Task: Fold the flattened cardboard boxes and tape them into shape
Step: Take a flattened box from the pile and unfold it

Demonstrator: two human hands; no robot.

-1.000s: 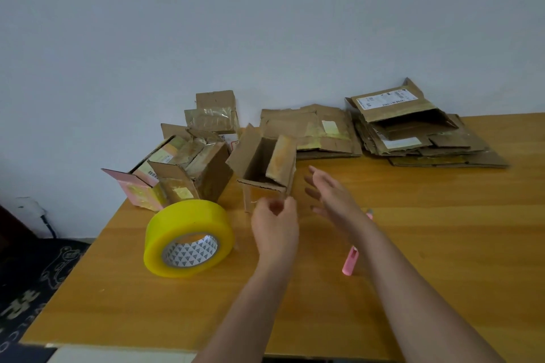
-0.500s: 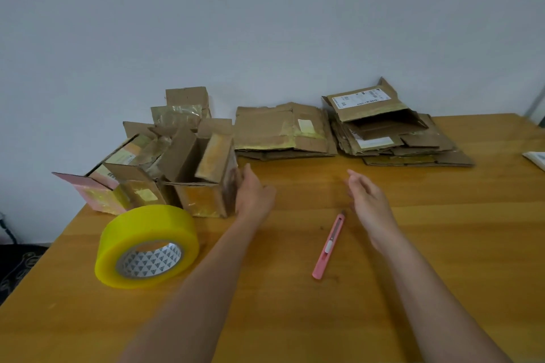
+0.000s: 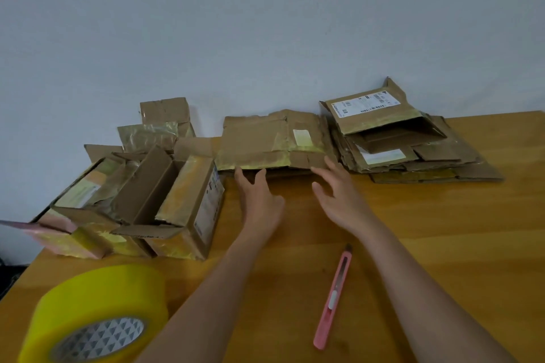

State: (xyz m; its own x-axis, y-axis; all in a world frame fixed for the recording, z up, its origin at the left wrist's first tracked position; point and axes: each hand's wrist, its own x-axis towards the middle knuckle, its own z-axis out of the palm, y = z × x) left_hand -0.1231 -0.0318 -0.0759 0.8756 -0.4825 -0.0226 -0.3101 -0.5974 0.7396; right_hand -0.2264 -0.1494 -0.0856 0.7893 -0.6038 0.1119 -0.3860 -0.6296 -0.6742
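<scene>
Hands (image 3: 259, 200) (image 3: 342, 200) | moved onto flat cardboard stack (image 3: 265, 141) (fingers spread)

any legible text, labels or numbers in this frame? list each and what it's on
None can be read.
White shipping label on the top flattened box, right stack: barcodes and print, too small.
Print on the side of the folded box: blurred.
Pale stickers on the middle stack: no readable text.

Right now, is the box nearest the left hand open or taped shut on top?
Open: the box shows its hollow inside, top flaps standing apart.
</scene>
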